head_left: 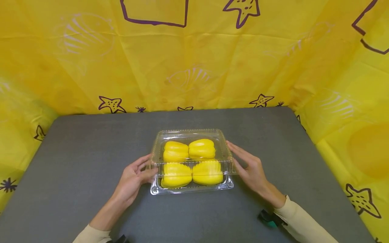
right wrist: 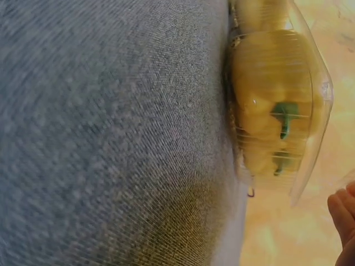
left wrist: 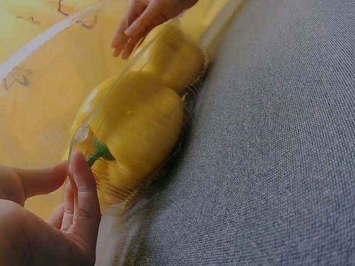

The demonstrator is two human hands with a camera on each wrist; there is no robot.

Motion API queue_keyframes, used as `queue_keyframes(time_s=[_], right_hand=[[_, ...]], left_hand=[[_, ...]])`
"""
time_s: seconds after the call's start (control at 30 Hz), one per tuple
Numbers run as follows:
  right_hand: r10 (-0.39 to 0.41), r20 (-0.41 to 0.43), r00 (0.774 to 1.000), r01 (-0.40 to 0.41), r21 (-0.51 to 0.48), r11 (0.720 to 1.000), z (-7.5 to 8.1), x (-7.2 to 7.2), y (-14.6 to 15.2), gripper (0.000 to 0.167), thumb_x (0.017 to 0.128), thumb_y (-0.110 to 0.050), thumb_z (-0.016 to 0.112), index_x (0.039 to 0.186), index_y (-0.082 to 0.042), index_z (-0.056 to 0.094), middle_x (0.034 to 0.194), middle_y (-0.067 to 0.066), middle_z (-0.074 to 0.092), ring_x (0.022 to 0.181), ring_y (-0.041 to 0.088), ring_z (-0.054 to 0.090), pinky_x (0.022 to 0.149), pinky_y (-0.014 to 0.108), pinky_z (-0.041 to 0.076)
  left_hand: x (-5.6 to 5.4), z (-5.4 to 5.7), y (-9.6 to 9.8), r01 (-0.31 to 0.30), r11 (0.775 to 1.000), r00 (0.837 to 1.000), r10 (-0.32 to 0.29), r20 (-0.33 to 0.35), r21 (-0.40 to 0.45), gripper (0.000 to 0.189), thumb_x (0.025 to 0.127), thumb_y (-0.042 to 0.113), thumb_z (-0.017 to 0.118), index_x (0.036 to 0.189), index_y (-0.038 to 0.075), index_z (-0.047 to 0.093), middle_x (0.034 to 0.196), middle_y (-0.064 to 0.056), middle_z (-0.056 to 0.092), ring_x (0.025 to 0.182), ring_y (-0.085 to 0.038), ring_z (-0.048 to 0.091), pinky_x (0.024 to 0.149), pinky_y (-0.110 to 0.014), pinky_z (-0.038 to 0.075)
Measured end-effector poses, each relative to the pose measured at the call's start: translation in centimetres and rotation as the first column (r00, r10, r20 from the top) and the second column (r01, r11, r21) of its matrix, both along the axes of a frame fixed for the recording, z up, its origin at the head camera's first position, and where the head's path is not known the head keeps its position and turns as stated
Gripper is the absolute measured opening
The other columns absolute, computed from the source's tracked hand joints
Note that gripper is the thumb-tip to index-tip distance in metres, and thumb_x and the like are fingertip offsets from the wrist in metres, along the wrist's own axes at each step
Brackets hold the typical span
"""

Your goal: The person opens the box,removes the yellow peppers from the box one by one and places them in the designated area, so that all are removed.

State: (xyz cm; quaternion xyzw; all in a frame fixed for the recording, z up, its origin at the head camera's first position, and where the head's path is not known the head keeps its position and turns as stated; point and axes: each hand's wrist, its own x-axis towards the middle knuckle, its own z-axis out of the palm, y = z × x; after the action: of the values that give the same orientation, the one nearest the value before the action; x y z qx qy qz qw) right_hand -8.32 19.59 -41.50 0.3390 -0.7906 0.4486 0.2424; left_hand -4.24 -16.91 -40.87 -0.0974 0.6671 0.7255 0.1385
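A clear plastic clamshell box (head_left: 192,189) stands on the grey table, with several yellow bell peppers (head_left: 202,148) inside. Its lid (head_left: 188,135) is tilted, the front edge raised above the base rim. At the lid's left edge, my left hand (head_left: 132,179) pinches the plastic between thumb and fingers, also close up in the left wrist view, near a pepper's green stem (left wrist: 101,151). My right hand (head_left: 250,170) is at the lid's right side, fingers extended along it with the tips at the plastic. Only the fingertips of that hand (right wrist: 345,216) appear in the right wrist view.
The grey table (head_left: 100,141) surrounds the box on all sides. Behind it and along both sides hangs a yellow cloth (head_left: 146,60) with starfish and fish drawings. A black wrist strap (head_left: 268,217) sits by the right sleeve (head_left: 301,219).
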Motion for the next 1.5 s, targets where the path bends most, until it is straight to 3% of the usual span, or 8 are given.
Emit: queue_keyframes(time_s=[0.4,0.57,0.77,1.07,1.23,1.5], right_hand=[[-0.005,0.01,1.0,0.005,-0.002,1.0,0.4,-0.1,-0.1,0.042,0.102,-0.027,0.053,0.127,0.006,0.061,0.128,0.023,0.06,0.123,0.023,0.057,0.104,0.025,0.042],[-0.03,0.029,0.999,0.029,0.022,0.999,0.7,-0.1,0.0,0.031,0.095,-0.006,0.062,0.125,0.005,0.063,0.128,0.019,0.062,0.121,0.02,0.058,0.102,0.022,0.043],[-0.039,0.046,0.998,0.037,0.042,0.998,0.9,-0.3,0.1,0.042,0.08,0.017,0.068,0.12,0.005,0.066,0.124,0.018,0.065,0.119,0.018,0.059,0.101,0.021,0.043],[-0.048,0.034,0.998,0.047,0.019,0.999,1.3,-0.9,0.0,0.039,0.078,0.02,0.068,0.114,0.006,0.068,0.119,0.017,0.067,0.114,0.022,0.063,0.1,0.022,0.045],[-0.05,0.032,0.998,0.05,-0.022,0.998,1.6,-1.2,-0.2,0.04,0.076,0.021,0.069,0.112,0.005,0.07,0.118,0.016,0.068,0.11,0.026,0.065,0.099,0.023,0.046],[-0.064,0.049,0.997,0.065,-0.019,0.998,1.7,-1.7,0.0,0.035,0.078,0.019,0.069,0.11,0.005,0.071,0.115,0.018,0.069,0.111,0.019,0.065,0.099,0.022,0.046]], left_hand=[[-0.1,-0.2,0.0,-0.015,1.0,1.0,0.015,-0.001,0.017,0.066,0.088,-0.002,0.067,0.146,-0.002,0.035,0.112,-0.004,0.063,0.078,-0.012,0.063,0.068,-0.027,0.056],[-0.2,-0.2,0.1,-0.019,1.0,1.0,0.019,0.022,0.009,0.063,0.089,0.0,0.067,0.145,-0.002,0.037,0.112,-0.003,0.064,0.078,-0.011,0.062,0.067,-0.026,0.056],[-0.2,-0.1,0.0,0.012,1.0,0.998,-0.011,0.06,-0.015,0.053,0.091,0.001,0.063,0.139,-0.007,0.042,0.106,-0.002,0.066,0.074,-0.011,0.059,0.062,-0.024,0.054],[-0.2,-0.2,-0.1,0.048,0.999,0.998,-0.047,0.048,-0.014,0.051,0.091,0.007,0.067,0.136,-0.005,0.046,0.095,-0.001,0.065,0.071,-0.012,0.057,0.061,-0.025,0.054],[-0.3,-0.1,-0.2,0.053,0.998,0.998,-0.052,0.043,-0.034,0.049,0.091,0.008,0.067,0.135,-0.004,0.047,0.099,-0.004,0.063,0.072,-0.014,0.058,0.062,-0.027,0.054],[-0.5,-0.2,-0.3,0.067,0.998,0.997,-0.066,0.04,-0.017,0.048,0.091,0.004,0.066,0.133,-0.007,0.046,0.098,-0.005,0.066,0.068,-0.013,0.058,0.06,-0.026,0.054]])
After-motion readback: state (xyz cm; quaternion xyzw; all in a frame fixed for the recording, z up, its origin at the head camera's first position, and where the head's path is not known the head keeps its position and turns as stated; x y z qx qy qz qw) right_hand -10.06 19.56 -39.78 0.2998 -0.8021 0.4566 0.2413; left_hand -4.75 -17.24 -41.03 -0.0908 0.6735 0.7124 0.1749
